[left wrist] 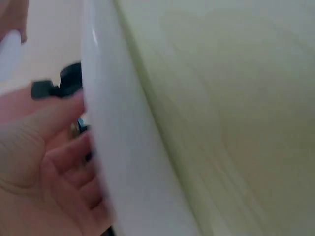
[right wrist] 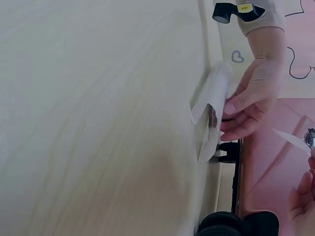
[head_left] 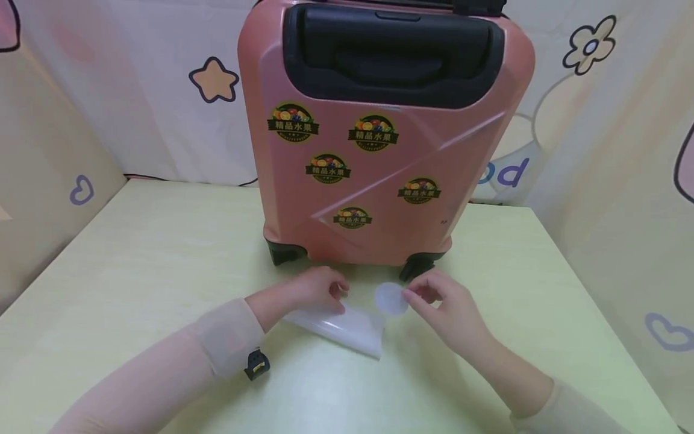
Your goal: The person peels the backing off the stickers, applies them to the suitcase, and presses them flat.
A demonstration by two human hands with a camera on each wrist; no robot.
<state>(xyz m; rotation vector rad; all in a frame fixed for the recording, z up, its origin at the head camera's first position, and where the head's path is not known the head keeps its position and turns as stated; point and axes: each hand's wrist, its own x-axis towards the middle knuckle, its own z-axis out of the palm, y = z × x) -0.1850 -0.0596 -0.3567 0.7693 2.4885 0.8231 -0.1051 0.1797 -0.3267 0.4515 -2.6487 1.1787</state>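
In the head view, a pink suitcase [head_left: 390, 223] stands upright with several round fruit stickers [head_left: 373, 132] on its front. My right hand [head_left: 450, 307] pinches a round sticker [head_left: 389, 299] by its edge, plain white side toward the head camera. Its printed face shows partly in the right wrist view. Low in front of the suitcase, my left hand [head_left: 317, 289] grips a white glossy sheet [head_left: 352, 328] at its far edge, fingers curled. The sheet bends into a loose fold and hides part of that hand in the left wrist view.
The suitcase's black wheels [head_left: 420, 265] rest on a pale yellow-green table [head_left: 135, 259]. Behind and beside it hangs a cartoon-print curtain [head_left: 162, 90]. A small black device [head_left: 257, 364] sits at the left sleeve's cuff.
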